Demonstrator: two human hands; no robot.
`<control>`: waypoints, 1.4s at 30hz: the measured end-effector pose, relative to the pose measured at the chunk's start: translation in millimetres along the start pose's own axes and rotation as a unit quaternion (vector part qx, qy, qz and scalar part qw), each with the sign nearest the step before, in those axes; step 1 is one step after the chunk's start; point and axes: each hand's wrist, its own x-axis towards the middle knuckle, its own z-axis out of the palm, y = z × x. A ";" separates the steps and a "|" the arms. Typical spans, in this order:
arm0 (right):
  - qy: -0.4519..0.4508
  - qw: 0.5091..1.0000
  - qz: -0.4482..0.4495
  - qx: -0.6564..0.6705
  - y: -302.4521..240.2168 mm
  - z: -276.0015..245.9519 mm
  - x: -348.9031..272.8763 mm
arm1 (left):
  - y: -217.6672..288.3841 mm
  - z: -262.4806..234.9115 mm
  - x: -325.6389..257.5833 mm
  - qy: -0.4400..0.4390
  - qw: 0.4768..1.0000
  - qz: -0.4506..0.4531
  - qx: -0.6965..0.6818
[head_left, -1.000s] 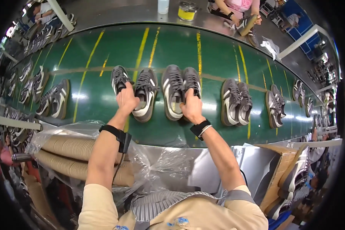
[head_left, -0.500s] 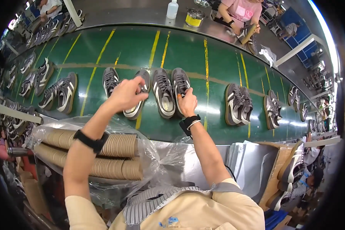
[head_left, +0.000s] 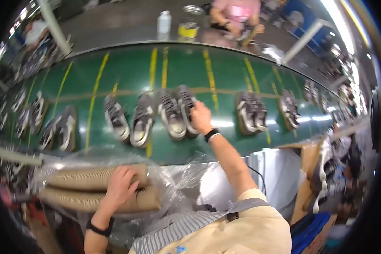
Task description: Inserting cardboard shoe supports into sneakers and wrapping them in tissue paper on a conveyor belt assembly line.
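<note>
Dark grey sneakers with white stripes lie in pairs on a green belt. My right hand [head_left: 202, 117] is closed on the side of the rightmost sneaker [head_left: 186, 103] in the middle group, fingers at its opening. A second sneaker [head_left: 170, 112] stands against it on the left. Further left are two more, a sneaker [head_left: 142, 120] and an angled sneaker [head_left: 116, 117], with no hand on them. Below the belt, my left hand [head_left: 122, 186] rests with fingers apart and bent over the upper row of stacked thin tan pieces [head_left: 82, 180], inside clear plastic. Motion blurs its fingertips.
More sneaker pairs [head_left: 250, 112] stand right and left along the green belt [head_left: 224, 148]. Beyond it are a white bottle [head_left: 164, 25], a yellow tin [head_left: 188, 30] and a person in pink [head_left: 237, 12]. A cardboard box [head_left: 305, 178] with shoes stands at the near right.
My left hand has left the sneakers and come down onto the tan stacks. The two left sneakers now stand further apart, uncovered. My right hand stays on its sneaker; the view has shifted.
</note>
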 end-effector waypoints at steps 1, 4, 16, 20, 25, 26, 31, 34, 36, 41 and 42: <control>0.024 0.999 0.017 -0.021 5.7 14.4 -5.1 | 2.2 2.2 -2.9 -0.013 1.000 -0.020 -0.008; -0.173 0.959 0.202 0.102 -23.7 19.3 27.8 | -8.1 11.8 -28.8 -0.004 1.000 -0.019 0.004; 0.122 0.930 0.286 0.194 -18.1 -32.8 -11.8 | -7.3 41.0 -7.1 -0.092 0.988 0.048 0.117; -0.124 0.860 0.169 0.465 -106.8 -79.4 -45.2 | -16.2 42.5 -6.9 -0.092 0.991 0.012 0.095; -0.263 0.640 0.154 0.705 -235.3 -45.4 -122.0 | -14.6 32.6 -4.2 -0.143 0.989 -0.036 0.013; -0.197 0.690 0.159 0.678 -244.6 -52.0 -124.0 | -23.5 36.9 -3.9 -0.093 0.995 0.005 -0.031; -0.010 0.798 0.147 0.584 -242.6 -62.1 -134.9 | -11.9 35.4 -3.4 -0.040 0.995 0.068 -0.065; 0.015 0.692 0.268 0.670 -204.3 -93.2 -133.9 | -25.0 29.5 1.4 -0.086 0.993 0.064 -0.051; 0.005 0.633 0.211 0.745 -178.6 -132.4 -125.9 | -12.7 21.0 7.6 -0.099 0.984 0.080 -0.122; 0.053 0.808 0.042 0.585 -129.7 -268.7 -133.9 | 84.5 6.2 62.4 -0.311 0.867 -0.016 -0.390; 0.131 0.862 0.077 0.483 -113.9 -282.0 -149.0 | 93.7 12.8 66.1 -0.312 0.866 -0.020 -0.390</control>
